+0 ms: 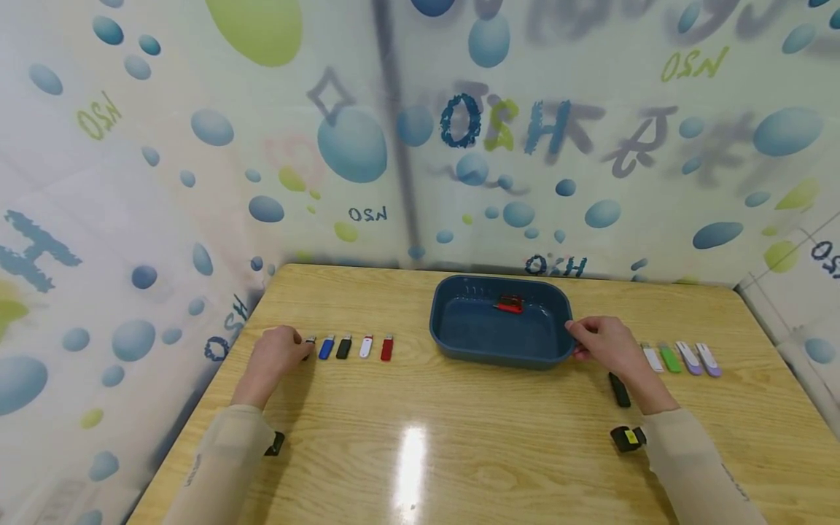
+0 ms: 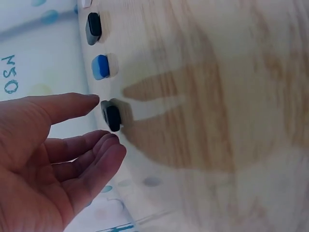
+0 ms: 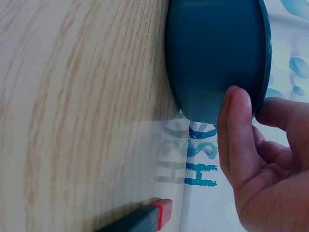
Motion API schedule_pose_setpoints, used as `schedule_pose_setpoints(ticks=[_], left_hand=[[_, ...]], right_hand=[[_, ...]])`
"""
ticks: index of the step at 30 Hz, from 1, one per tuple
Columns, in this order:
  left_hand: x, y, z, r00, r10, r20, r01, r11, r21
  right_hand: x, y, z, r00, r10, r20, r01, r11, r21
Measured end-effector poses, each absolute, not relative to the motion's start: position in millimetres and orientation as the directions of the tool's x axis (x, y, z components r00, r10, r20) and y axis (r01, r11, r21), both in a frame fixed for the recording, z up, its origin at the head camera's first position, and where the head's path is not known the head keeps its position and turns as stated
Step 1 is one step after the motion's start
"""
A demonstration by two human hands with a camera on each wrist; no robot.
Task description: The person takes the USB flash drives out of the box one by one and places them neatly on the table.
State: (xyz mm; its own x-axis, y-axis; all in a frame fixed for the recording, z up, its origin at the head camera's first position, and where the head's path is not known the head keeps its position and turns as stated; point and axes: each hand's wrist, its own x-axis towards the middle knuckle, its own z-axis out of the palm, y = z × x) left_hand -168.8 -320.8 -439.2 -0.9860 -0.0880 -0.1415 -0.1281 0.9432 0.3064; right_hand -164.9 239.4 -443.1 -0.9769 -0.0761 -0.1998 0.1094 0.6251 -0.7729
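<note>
My left hand (image 1: 278, 351) is over the left end of a row of USB sticks, its thumb and fingers apart on either side of a black USB stick (image 2: 112, 116). In the left wrist view, small gaps show between the fingertips and that stick. Beside it lies a blue USB stick (image 1: 326, 348). At the back of the table stands a dark blue plastic basin (image 1: 499, 357), with a small red and black item (image 1: 510, 304) lying in it. My right hand (image 1: 604, 341) pinches the basin's right rim, thumb on one side of the wall and fingers on the other.
The left row continues with a black USB stick (image 1: 344, 347), a white one (image 1: 366, 346) and a red one (image 1: 387, 348). On the right, past my right wrist, lie a white stick (image 1: 652, 357), a green one (image 1: 669, 357), two white-purple ones (image 1: 708, 359) and a black one (image 1: 619, 390).
</note>
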Motion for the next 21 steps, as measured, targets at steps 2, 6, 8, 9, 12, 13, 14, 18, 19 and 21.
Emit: schedule_pose_setpoints(ticks=[2, 6, 8, 9, 12, 13, 14, 18, 19, 21], left_hand=[[-168, -320, -436, -0.989, -0.089, -0.122, -0.122, 0.945, 0.304], [-167, -308, -424, -0.999, -0.040, -0.019, -0.044, 0.954, 0.297], [-168, -296, -417, -0.999, 0.005, 0.045, 0.019, 0.949, 0.314], [-168, -288, -413, -0.997, 0.025, 0.077, 0.049, 0.943, 0.329], [-170, -262, -403, -0.984, 0.084, 0.159, 0.141, 0.910, 0.390], [-172, -253, -401, -0.978, 0.107, 0.178, 0.172, 0.897, 0.406], [-174, -244, -399, -0.971, 0.129, 0.199, 0.202, 0.888, 0.412], [-182, -212, -397, -0.946, 0.228, 0.232, 0.309, 0.855, 0.417], [-184, -205, -398, -0.935, 0.260, 0.241, 0.341, 0.845, 0.412], [-188, -189, -397, -0.909, 0.327, 0.260, 0.409, 0.819, 0.402]], right_hand=[[-165, 240, -442, -0.977, -0.075, -0.201, 0.111, 0.625, -0.773], [-165, 240, -442, -0.977, -0.077, -0.198, 0.106, 0.632, -0.768], [-165, 241, -442, -0.977, -0.074, -0.199, 0.107, 0.635, -0.765], [-165, 241, -442, -0.978, -0.076, -0.196, 0.104, 0.635, -0.765], [-166, 240, -443, -0.979, -0.077, -0.191, 0.100, 0.635, -0.766], [-166, 240, -443, -0.979, -0.077, -0.189, 0.098, 0.634, -0.767], [-166, 240, -443, -0.979, -0.077, -0.187, 0.097, 0.634, -0.767], [-166, 241, -443, -0.980, -0.076, -0.184, 0.094, 0.634, -0.768], [-165, 240, -443, -0.980, -0.079, -0.183, 0.093, 0.633, -0.768], [-165, 240, -443, -0.980, -0.082, -0.182, 0.090, 0.633, -0.769]])
